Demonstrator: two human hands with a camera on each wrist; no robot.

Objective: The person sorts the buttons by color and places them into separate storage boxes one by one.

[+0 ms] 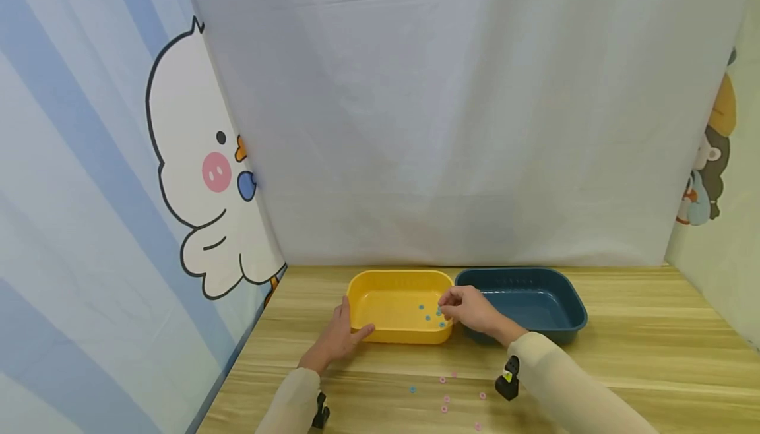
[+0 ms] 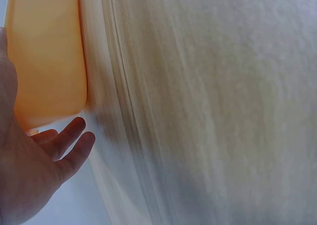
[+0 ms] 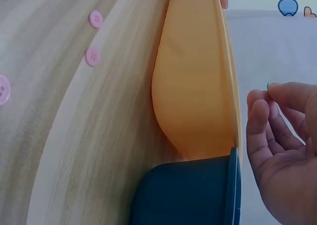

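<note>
Thumb and fingers of the right hand (image 1: pixel 475 309) pinch a blue button (image 3: pixel 269 85) over the right end of the yellow tray (image 1: pixel 392 336), low centre of the frame. The left hand's (image 1: pixel 340 336) fingers are spread, touching that tray's lower-left corner, thumb at the front rim. To the right stands the blue tray (image 1: pixel 561 336), no buttons visible in it.

The work looks partly done: a few blue buttons (image 1: pixel 427 318) lie inside the yellow tray, while one loose blue button (image 1: pixel 412 389) and several pink buttons (image 1: pixel 446 399) remain on the desk (image 1: pixel 279 361), bottom centre.

Only the head view shows inside the trays. The right wrist view gives the pinched button's edge and the pink ones' holes; the left wrist view shows fingers by the outer wall, but no buttons.
</note>
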